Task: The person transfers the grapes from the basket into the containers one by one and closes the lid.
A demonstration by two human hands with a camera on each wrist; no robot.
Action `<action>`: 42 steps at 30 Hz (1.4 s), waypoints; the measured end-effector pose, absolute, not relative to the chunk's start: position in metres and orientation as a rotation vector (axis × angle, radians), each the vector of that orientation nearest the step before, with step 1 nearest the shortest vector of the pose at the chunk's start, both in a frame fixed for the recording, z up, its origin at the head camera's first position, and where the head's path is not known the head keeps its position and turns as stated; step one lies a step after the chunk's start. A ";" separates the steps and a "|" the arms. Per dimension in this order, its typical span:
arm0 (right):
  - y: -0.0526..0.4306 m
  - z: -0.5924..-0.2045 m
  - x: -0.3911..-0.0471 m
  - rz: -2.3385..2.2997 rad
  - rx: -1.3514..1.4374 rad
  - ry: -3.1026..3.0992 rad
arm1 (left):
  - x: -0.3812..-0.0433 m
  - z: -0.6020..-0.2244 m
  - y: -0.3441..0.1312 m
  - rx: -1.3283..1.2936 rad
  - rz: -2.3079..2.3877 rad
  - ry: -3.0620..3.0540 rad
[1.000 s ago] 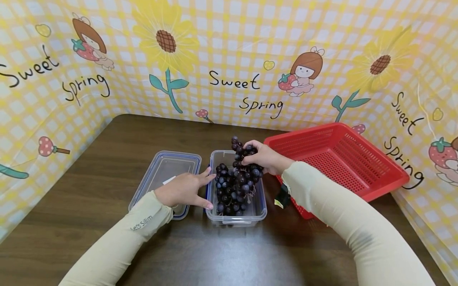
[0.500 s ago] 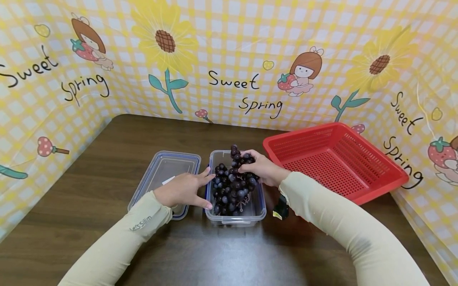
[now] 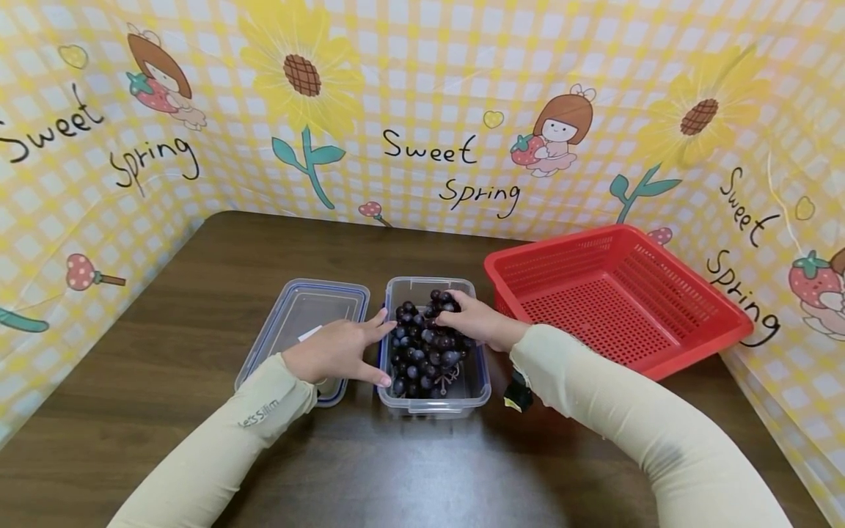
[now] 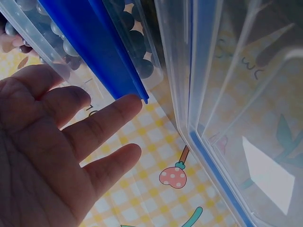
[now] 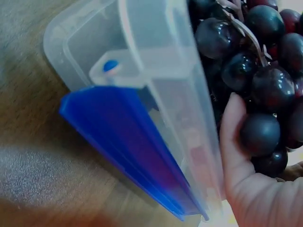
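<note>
Right hand (image 3: 480, 320) on the black grapes (image 3: 417, 353) | glossy, bunched inside the clear plastic container (image 3: 439, 403) | thumb and fingers curled, gripping them | left hand (image 3: 333, 350) spread wide alongside

Yellow-checked, sunflower-printed sheeting (image 3: 422, 88), apparently cloth, rises behind a brown wood-grained tabletop (image 3: 158, 308) bearing pale glare (image 3: 429, 469).

A dark wood-grain bench (image 3: 165, 330), its near surface catching a pale glare, stands before us with three items set out across it: a clear plastic container (image 3: 436, 404) with blue side flaps near the middle, a blue-edged transparent lid (image 3: 317, 301) lying just to its left, and a perforated red basket (image 3: 599, 315) at the right.
</note>
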State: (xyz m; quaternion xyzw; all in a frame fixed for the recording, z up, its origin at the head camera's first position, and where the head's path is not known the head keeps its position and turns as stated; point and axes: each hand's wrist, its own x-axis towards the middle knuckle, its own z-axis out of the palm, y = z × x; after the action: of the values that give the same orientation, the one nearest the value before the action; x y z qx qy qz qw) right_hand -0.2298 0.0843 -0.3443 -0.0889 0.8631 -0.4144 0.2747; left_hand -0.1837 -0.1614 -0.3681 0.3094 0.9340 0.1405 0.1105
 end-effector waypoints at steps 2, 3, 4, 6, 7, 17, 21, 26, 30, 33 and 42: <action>0.084 -0.343 -0.229 -1.028 -0.302 2.371 | -0.184 -0.368 -0.161 0.907 0.416 2.741; 0.083 -0.343 -0.228 -0.986 -0.335 2.395 | -0.184 -0.368 -0.161 0.906 0.418 2.740; 0.083 -0.342 -0.228 -0.942 -0.367 2.421 | -0.184 -0.368 -0.161 0.909 0.416 2.741; 0.083 -0.341 -0.228 -0.873 -0.418 2.456 | -0.184 -0.368 -0.160 0.912 0.419 2.739; 0.083 -0.341 -0.228 -0.850 -0.435 2.461 | -0.184 -0.368 -0.160 0.911 0.419 2.739; 0.093 -0.321 -0.230 -0.746 -0.509 2.307 | -0.184 -0.368 -0.160 0.916 0.409 2.745; 0.098 -0.313 -0.232 -0.731 -0.525 2.296 | -0.184 -0.368 -0.160 0.914 0.418 2.740; 0.102 -0.307 -0.236 -0.719 -0.495 2.377 | -0.184 -0.367 -0.160 0.910 0.412 2.744; 0.105 -0.305 -0.236 -0.655 -0.468 2.461 | -0.184 -0.367 -0.160 0.905 0.405 2.749; 0.105 -0.307 -0.235 -0.629 -0.480 2.512 | -0.184 -0.367 -0.161 0.897 0.400 2.749; 0.101 -0.316 -0.233 -0.567 -0.616 2.664 | -0.182 -0.366 -0.161 0.877 0.408 2.743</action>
State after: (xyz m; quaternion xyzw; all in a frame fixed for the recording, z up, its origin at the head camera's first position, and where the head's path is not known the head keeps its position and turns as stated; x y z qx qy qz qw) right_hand -0.2328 0.1014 -0.3160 -0.2173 0.9395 -0.2000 0.1738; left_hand -0.1821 -0.1608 -0.3662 0.2995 0.9367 0.1392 0.1162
